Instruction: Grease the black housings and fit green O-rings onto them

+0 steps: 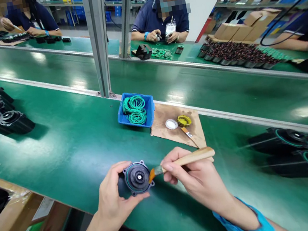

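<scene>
My left hand (112, 195) grips a black round motor housing (134, 182) from its left side, fingers at the top of the flange and thumb below. A green ring shows along the housing's rim, and a small light-coloured tip sits at its centre. In my right hand (191, 174) is a paintbrush (193, 157) with a wooden handle. Its orange bristles touch the right edge of the housing's rim. Beyond my hands stands a blue bin (150, 112) holding green rubber rings (135, 110).
A cardboard sheet (164, 131) bears a white lid (171, 124), a yellow cap (183, 120) and another brush (186, 132). Black housings stand at left (13, 119) and right (295, 164). A metal post (97, 42) rises behind the bin. Co-workers sit across the line.
</scene>
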